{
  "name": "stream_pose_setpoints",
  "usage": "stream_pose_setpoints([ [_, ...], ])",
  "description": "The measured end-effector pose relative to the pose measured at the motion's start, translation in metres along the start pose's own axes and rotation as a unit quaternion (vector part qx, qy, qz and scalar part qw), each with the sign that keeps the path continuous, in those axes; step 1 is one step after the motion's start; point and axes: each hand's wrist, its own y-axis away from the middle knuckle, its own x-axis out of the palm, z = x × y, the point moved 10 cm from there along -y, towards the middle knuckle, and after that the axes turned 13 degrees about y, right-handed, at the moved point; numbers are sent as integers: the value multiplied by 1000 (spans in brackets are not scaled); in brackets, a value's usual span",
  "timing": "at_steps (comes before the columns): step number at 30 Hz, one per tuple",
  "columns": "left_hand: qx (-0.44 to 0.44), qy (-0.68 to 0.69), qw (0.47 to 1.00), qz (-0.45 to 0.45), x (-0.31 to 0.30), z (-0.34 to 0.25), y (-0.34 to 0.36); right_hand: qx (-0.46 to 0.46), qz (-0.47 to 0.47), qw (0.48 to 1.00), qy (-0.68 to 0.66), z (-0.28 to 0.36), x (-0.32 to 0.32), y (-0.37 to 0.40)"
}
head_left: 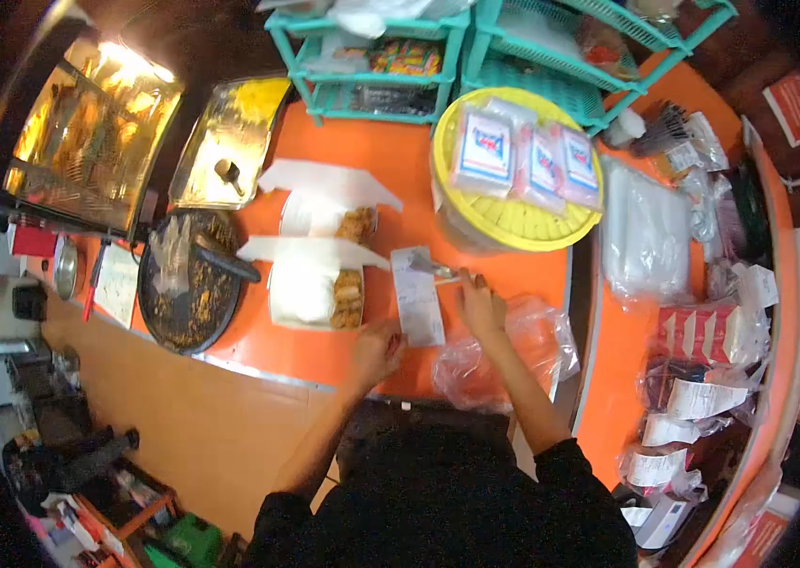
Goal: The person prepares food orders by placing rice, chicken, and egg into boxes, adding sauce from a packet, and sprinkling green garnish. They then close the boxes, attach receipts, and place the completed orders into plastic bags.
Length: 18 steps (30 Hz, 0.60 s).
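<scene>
A printed paper slip (pixel 417 301) lies on the orange counter between my hands. My left hand (pixel 378 352) is by its lower left edge, fingers curled together; whether anything is in them is hidden. Up and to the right, my right hand (pixel 478 305) has its fingers closed at the end of a small, thin, pale item (pixel 443 275), too blurred to name, lying over the slip's upper right corner. Left of the slip stand two open white takeout boxes, a nearer one (pixel 300 295) and a farther one (pixel 310 216), each holding white food and browned fried pieces.
A crumpled clear plastic bag (pixel 504 355) lies beside my right forearm. Behind it is a round container with a yellow lid (pixel 461 204) bearing several packs. A black stone mortar (pixel 158 312) with a pestle stands at left. Teal shelves (pixel 381 71) line the back; bagged orders (pixel 660 464) sit right.
</scene>
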Motion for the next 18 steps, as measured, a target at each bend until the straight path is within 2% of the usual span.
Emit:
stream_pose_setpoints([
  [2, 85, -37, 996, 4, 12, -15, -6, -3, -5, 1000, 29, -8, 29, -9],
  [3, 79, -25, 997, 5, 14, -23, -11, -16, -3, 999, 31, -9, 34, -10],
  [7, 150, 22, 988, 7, 1, -90, -43, -15, 27, 1000, -3, -24, 38, -5],
  [8, 243, 7, 970, -18, -8, -118, -51, -13, 45, 999, -19, -29, 43, -6],
  [9, 251, 6, 968, -21, -17, -137, -65, -12, 37, 999, -17, -30, 33, -6],
  [11, 340, 16, 934, -109, -54, -191, -81, -90, -5, 994, -59, -8, -36, 5],
  [13, 376, 24, 914, -148, -73, -213, -97, -161, 157, 957, -181, 19, -157, -11],
  [15, 313, 67, 925, -206, -98, -223, -115, -146, -74, 954, -251, -12, -271, -59],
  [16, 296, 68, 929, -210, -100, -224, -123, -93, -155, 939, -292, -37, -320, -96],
  [17, 303, 65, 927, -214, -100, -232, -128, -123, -388, 889, -210, -52, -390, -115],
  [18, 333, 64, 917, -210, -98, -245, -130, -33, -453, 888, -67, -64, -427, -142],
])
